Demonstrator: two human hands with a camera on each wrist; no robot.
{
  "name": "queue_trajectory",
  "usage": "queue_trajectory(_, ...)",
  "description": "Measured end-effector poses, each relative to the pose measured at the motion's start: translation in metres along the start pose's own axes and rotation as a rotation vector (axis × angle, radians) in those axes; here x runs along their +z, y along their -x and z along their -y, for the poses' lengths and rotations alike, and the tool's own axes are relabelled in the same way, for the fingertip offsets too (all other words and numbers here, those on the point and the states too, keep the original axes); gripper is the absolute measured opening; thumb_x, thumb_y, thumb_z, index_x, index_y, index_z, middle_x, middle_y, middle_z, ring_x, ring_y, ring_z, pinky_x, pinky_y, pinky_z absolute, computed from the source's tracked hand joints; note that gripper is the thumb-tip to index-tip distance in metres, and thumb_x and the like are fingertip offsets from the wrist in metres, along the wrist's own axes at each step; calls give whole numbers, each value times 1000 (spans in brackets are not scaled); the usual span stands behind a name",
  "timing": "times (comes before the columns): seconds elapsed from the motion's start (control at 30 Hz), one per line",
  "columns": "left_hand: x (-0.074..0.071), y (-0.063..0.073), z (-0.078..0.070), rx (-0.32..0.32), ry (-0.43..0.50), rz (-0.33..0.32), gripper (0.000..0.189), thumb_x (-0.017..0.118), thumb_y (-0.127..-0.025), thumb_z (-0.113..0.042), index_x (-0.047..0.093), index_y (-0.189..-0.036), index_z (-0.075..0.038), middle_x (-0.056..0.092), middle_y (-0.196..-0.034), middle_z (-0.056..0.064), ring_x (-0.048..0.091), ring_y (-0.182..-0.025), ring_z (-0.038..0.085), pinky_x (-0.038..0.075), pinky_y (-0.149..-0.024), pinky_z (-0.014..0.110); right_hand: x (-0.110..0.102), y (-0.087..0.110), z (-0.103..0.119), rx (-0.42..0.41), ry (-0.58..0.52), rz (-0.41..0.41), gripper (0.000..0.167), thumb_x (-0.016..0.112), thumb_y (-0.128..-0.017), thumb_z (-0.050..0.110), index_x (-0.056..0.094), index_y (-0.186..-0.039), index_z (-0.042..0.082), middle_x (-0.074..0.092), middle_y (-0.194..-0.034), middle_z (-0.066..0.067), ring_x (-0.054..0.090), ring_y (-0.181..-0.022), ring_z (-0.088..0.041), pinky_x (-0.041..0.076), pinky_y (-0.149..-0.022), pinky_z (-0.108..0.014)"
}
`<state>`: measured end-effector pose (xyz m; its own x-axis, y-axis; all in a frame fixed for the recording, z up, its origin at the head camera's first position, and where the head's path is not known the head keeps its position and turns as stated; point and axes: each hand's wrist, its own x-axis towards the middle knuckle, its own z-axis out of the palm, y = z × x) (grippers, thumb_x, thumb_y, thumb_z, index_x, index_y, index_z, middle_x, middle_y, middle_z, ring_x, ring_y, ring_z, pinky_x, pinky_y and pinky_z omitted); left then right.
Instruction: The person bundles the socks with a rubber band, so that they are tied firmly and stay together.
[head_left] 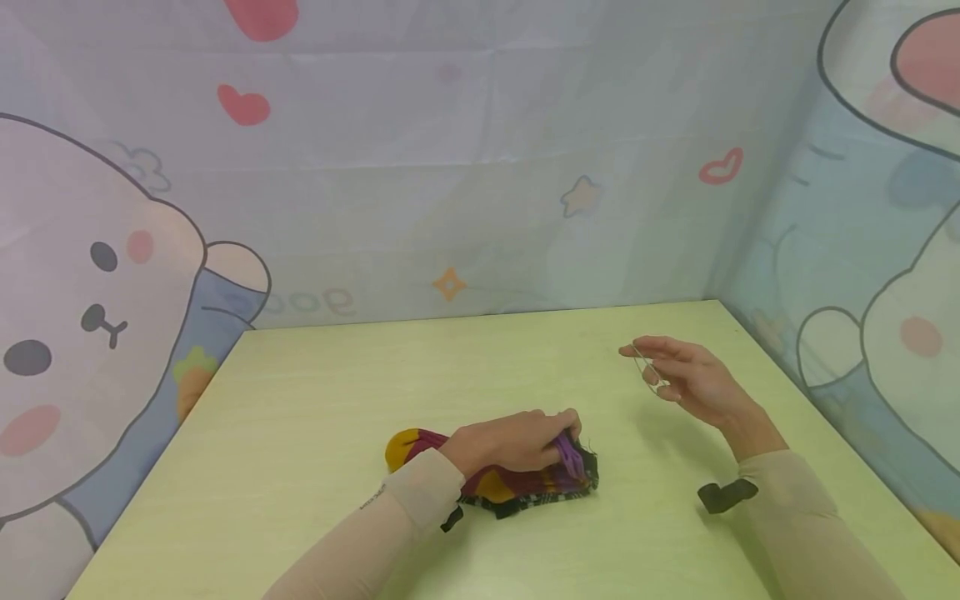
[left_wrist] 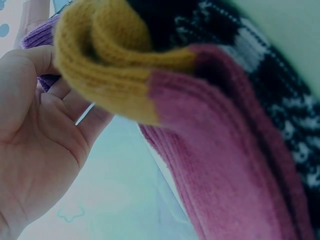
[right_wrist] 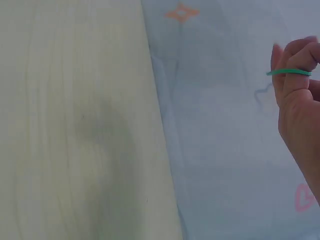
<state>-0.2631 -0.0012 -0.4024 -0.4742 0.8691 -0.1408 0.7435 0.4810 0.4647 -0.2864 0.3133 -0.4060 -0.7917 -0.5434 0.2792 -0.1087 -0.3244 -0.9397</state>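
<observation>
- Cartoon-printed fabric [head_left: 375, 167] hangs behind and to both sides of the pale yellow-green counter [head_left: 315, 375].
- Near the counter's middle, the left hand [head_left: 517, 437] grips a layered bundle: a maroon-and-mustard sock [head_left: 491, 483], a purple ribbed sock [head_left: 570, 457] and, lowest, a black-and-white patterned sock [head_left: 543, 498].
- Well apart, the right hand [head_left: 697, 383] hangs above the counter, its fingers spread within a thin green rubber band [right_wrist: 292, 71].
- Stretched across those fingers, the band could slip off a tip and spring away.
- Any loosening of the left grip might let the layers slide apart; frayed sock edges could snag the band.
- Right and far counter edges lie nearer the right hand; wider room stretches leftward, and between both hands.
</observation>
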Motion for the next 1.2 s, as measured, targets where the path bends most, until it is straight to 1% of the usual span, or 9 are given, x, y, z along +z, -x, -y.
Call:
queue_trajectory(0.2, 1, 1, 0, -7, 16, -1, 17, 53, -103, -12, 42, -116, -16, 51, -76, -3, 46, -60, 9, 39, -60, 19, 3, 0, 0, -4, 206, -133, 35, 49, -102, -6, 52, -136, -1, 56, -136, -4, 66, -98, -17, 55, -70, -25)
queue_trajectory(0.4, 1, 1, 2, -9, 20, -6, 17, 53, -104, -12, 43, -117, -17, 51, -75, -3, 46, -59, 9, 39, -60, 20, 8, -3, 2, 8, 270, -224, 11, 54, -102, 3, 57, -111, -3, 64, -122, -10, 67, -106, -23, 56, -86, -38)
queue_trajectory(0.57, 1, 2, 3, -14, 23, -6, 17, 52, -104, -13, 42, -117, -17, 51, -74, -3, 44, -58, 9, 38, -60, 20, 15, -6, 4, 83, 439, -279, 40, 48, -107, 26, 56, -110, -13, 55, -126, -16, 62, -109, -20, 54, -90, -38)
queue_trajectory(0.63, 1, 3, 3, -19, 32, -4, 17, 52, -104, -13, 42, -118, -17, 51, -74, -3, 44, -58, 9, 38, -60, 20, 18, -7, 3, 109, 488, -278, 49, 44, -108, 31, 53, -122, -15, 49, -133, -18, 58, -111, -19, 54, -89, -39)
queue_trajectory(0.73, 2, 4, 2, -28, 50, 0, 17, 52, -105, -13, 42, -118, -17, 51, -75, -3, 44, -58, 10, 38, -59, 20, 19, -7, 1, 131, 516, -248, 53, 44, -108, 30, 42, -141, -12, 42, -140, -21, 54, -115, -20, 55, -87, -42)
queue_trajectory(0.8, 2, 5, 2, -31, 53, -3, 17, 52, -105, -14, 43, -118, -18, 51, -76, -3, 44, -59, 10, 38, -59, 20, 19, -6, 0, 131, 542, -194, 54, 46, -108, 24, 31, -151, -6, 39, -141, -23, 51, -118, -23, 56, -85, -43)
queue_trajectory(0.97, 1, 6, 1, -37, 58, 0, 17, 52, -104, -13, 43, -118, -18, 55, -80, -4, 47, -61, 10, 40, -61, 20, 22, -4, -4, 149, 620, -10, 60, 54, -103, 9, 26, -155, 0, 37, -145, -24, 46, -127, -38, 55, -87, -41)
queue_trajectory(1.07, 1, 8, 0, -40, 63, 6, 18, 52, -104, -13, 43, -119, -17, 57, -82, -4, 49, -62, 9, 41, -62, 20, 27, -5, -6, 186, 690, 80, 70, 64, -97, 11, 26, -155, 1, 37, -146, -24, 44, -129, -43, 52, -91, -42)
queue_trajectory(1.2, 2, 9, 2, -36, 78, 4, 18, 51, -105, -13, 43, -120, -17, 59, -84, -3, 48, -61, 9, 42, -62, 20, 39, -7, -11, 277, 744, 161, 82, 73, -90, 17, 25, -155, 6, 34, -149, -22, 43, -132, -40, 48, -92, -44)
